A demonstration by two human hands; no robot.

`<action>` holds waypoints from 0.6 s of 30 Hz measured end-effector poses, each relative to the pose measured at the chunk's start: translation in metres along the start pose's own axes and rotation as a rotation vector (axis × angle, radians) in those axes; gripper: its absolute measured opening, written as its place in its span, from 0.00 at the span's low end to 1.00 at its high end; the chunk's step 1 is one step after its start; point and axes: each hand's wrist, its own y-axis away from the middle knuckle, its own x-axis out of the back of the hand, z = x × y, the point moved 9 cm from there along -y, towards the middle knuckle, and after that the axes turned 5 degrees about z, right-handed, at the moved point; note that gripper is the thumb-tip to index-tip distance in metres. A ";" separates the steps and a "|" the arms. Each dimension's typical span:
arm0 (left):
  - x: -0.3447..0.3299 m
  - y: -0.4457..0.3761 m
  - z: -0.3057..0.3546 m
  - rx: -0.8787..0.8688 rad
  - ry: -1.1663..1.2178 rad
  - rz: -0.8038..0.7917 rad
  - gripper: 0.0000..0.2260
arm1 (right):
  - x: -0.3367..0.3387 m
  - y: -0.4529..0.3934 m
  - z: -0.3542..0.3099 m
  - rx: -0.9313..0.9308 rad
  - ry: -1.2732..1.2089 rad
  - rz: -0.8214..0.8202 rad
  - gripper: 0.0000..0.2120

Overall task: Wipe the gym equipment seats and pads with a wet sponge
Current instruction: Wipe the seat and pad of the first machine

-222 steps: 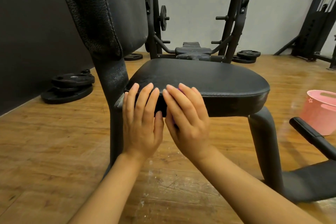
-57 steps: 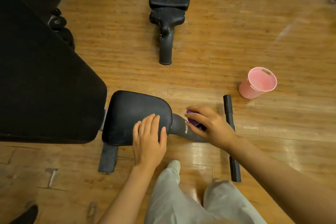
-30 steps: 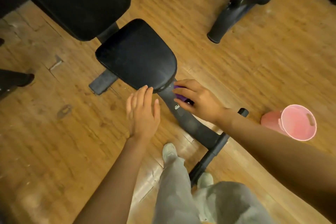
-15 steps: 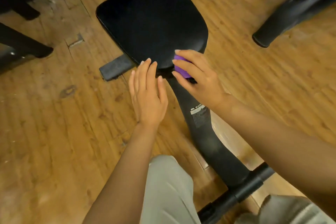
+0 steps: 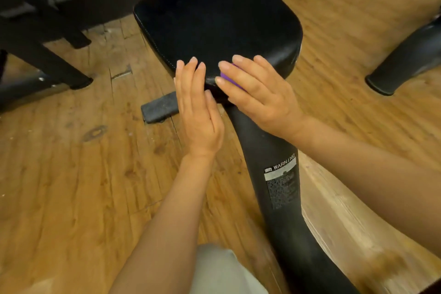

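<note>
A black padded seat [image 5: 214,24] fills the upper middle of the head view, on a thick black frame tube [image 5: 279,188] with a warning label. My right hand [image 5: 257,93] holds a purple sponge [image 5: 228,77] against the seat's near edge; only a sliver of the sponge shows under the fingers. My left hand [image 5: 198,105] lies just left of it, fingers straight, fingertips touching the same edge of the seat.
Wooden floor [image 5: 71,174] lies all around. Black machine legs [image 5: 47,59] stand at the upper left, another black tube foot [image 5: 403,64] at the right. A flat black foot plate [image 5: 160,107] sits under the seat. My grey trouser leg [image 5: 222,272] is at the bottom.
The view has closed in on the seat. Both hands have stayed at its near edge; the right hand with the sponge has shifted a little along the edge towards the left hand.
</note>
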 end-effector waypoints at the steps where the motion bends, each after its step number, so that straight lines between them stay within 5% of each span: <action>1: 0.000 0.000 0.002 0.000 0.000 0.005 0.18 | 0.005 0.007 0.010 -0.017 -0.004 -0.010 0.23; 5: -0.002 0.001 0.003 0.013 0.002 0.017 0.18 | 0.009 0.037 0.054 -0.201 -0.166 -0.170 0.19; 8: -0.003 0.000 0.002 0.021 0.003 0.021 0.18 | 0.004 0.029 0.052 -0.283 -0.217 -0.141 0.18; 18: -0.005 0.000 0.003 -0.005 -0.036 0.050 0.17 | -0.002 -0.010 0.001 0.119 -0.228 -0.089 0.16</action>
